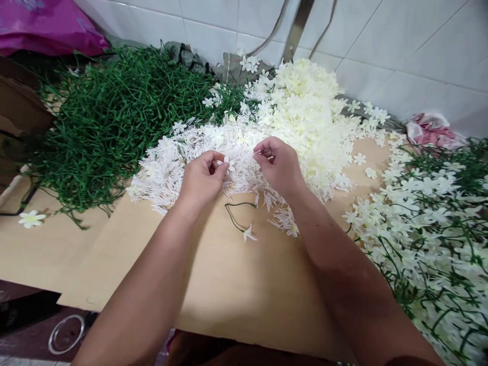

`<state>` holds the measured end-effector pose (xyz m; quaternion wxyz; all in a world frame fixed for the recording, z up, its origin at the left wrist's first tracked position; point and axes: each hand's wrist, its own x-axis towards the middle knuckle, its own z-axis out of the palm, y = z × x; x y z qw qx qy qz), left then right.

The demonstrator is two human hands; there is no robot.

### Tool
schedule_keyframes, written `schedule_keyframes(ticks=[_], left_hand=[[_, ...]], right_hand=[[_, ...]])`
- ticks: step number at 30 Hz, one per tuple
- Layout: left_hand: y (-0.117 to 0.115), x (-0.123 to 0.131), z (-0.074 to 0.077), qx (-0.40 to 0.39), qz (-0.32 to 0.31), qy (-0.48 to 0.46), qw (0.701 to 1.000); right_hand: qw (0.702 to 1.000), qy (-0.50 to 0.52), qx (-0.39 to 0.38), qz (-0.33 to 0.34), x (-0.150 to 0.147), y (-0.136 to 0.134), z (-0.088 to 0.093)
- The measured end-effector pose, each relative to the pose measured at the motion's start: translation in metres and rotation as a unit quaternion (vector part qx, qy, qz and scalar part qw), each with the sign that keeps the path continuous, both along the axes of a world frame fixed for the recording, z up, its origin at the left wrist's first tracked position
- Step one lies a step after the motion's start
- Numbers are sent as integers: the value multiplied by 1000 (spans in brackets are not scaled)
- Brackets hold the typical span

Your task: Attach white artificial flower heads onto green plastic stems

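"Over the heap of white strands (168,175), what is the left hand (202,178) doing?"

"It is pinching a white blossom (230,162) between thumb and fingers, just above the heap. I'm logging that grip as closed and light."

"And the right hand (281,165)?"

"Thumb and forefinger are pressing together on what is looking like a thin strand (256,152). It is pointing toward the left hand; strand and blossom are sitting apart."

"Which step are you recording?"

"I'm judging it as bringing strand and blossom together; nothing is joining yet. Nearer the camera, a single stemmed flower (249,233) is lying on the cardboard (229,284)."

"What is the next move calling for?"

"In my judgement, it is calling for a steady left pinch, the blossom's centre facing free, and fine right-hand alignment. The strand's end is showing too small on my feed to tell its shape."

"Surroundings?"

"Loose green stems (125,107) are piling at left, cream petals (308,112) are massing beyond the right hand, and many flowers on stems (423,213) are spreading at right."
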<state>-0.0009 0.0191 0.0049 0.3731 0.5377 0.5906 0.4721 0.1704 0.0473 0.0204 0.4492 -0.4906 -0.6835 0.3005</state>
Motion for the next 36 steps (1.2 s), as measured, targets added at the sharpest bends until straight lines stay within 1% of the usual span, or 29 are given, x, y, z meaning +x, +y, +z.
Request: schedule_keyframes(ticks=[2,4,6,8,10,12,15,18,20,22,25,27,31,36], left_hand=[[-2,2,5,-22,-47,-34,998],[-4,5,10,-51,-98,-78,991],[-6,9,14,-72,-119,-118,983],[-7,12,16,-86,-105,-153,979],[-6,14,16,-96,-80,-181,975],[-5,14,16,-99,-61,-190,975],[-2,13,13,-82,-47,-154,984],[1,9,7,-31,-18,-81,996],[2,6,2,2,-6,-38,999],[2,3,0,19,-7,-14,1000],[1,2,2,22,-17,-14,1000],[0,4,6,20,-26,-22,999],[-3,7,14,26,-37,-24,999],[-3,7,13,30,-52,-11,998]], right_hand=[[1000,12,-8,0,2,2,1],[1000,21,-12,17,1,0,4],[999,24,-12,42,-1,-4,6],[997,29,-11,65,-5,-7,7],[996,40,-11,76,-8,-8,6],[995,56,-15,80,-8,-7,5],[995,85,-13,56,-4,-3,4],[995,100,0,27,0,-3,7],[996,80,13,38,-1,-5,8],[997,37,41,62,-5,-8,6],[993,-17,93,72,-12,-12,-2],[992,-17,107,62,-15,-12,-9],[992,23,103,67,-16,-11,-18],[994,14,81,72,-18,-12,-23]])
